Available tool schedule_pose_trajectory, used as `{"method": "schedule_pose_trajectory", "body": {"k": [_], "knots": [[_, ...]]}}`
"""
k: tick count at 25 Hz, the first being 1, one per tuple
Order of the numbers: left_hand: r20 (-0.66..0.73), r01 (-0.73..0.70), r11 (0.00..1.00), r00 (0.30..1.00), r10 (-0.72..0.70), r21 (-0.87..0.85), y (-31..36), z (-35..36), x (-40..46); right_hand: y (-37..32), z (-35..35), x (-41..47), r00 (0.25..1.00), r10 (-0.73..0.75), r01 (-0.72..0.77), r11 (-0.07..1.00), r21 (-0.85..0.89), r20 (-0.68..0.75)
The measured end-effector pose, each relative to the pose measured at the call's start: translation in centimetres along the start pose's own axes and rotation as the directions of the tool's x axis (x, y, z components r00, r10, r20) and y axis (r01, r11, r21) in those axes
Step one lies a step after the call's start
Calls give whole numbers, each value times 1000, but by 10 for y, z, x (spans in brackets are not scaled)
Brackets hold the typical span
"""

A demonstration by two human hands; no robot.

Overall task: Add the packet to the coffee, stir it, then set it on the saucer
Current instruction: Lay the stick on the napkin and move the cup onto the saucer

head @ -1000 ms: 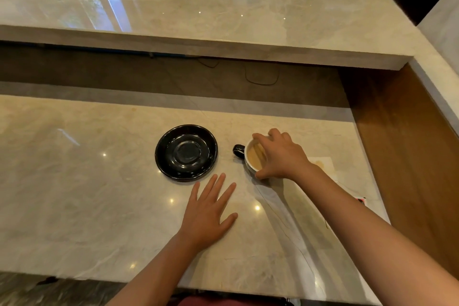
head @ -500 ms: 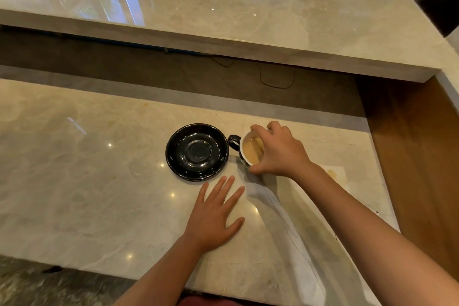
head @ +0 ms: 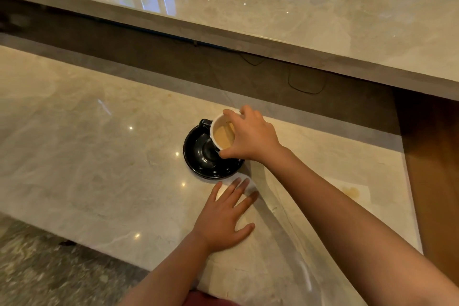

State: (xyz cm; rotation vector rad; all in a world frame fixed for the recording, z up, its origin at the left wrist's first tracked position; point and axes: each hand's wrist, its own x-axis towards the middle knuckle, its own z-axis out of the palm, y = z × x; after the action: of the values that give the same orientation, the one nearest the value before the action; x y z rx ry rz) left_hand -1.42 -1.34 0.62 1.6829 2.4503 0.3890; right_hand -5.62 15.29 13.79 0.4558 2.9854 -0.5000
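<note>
Though the right hand (head: 250, 139) hides its far side, fingers gripping the rim, the cup (head: 221, 134) of tan coffee sits over the black saucer (head: 198, 156); contact unclear. Left hand (head: 223, 218) flat, fingers spread, on tabletop (head: 99, 156).

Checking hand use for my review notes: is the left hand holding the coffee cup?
No: the left hand lies flat and open on the counter, while the right hand grips the coffee cup over the saucer.
</note>
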Motion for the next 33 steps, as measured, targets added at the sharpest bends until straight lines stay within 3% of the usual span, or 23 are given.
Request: {"method": "schedule_pose_trajectory", "body": {"k": [15,21,28,33], "knots": [[4,15,999,1000,-14,-33,-1,0,0,-20,26,19,995,-85,89,993,-76,49],[29,22,1000,999,-22,-13,0,0,1,-5,12,22,962,-185,183,983,26,203],[36,27,1000,999,-26,-7,0,-1,0,-6,19,17,981,-168,164,985,57,93],[34,32,999,999,-31,-15,0,-3,1,-7,20,14,980,-174,170,984,45,99]]}}
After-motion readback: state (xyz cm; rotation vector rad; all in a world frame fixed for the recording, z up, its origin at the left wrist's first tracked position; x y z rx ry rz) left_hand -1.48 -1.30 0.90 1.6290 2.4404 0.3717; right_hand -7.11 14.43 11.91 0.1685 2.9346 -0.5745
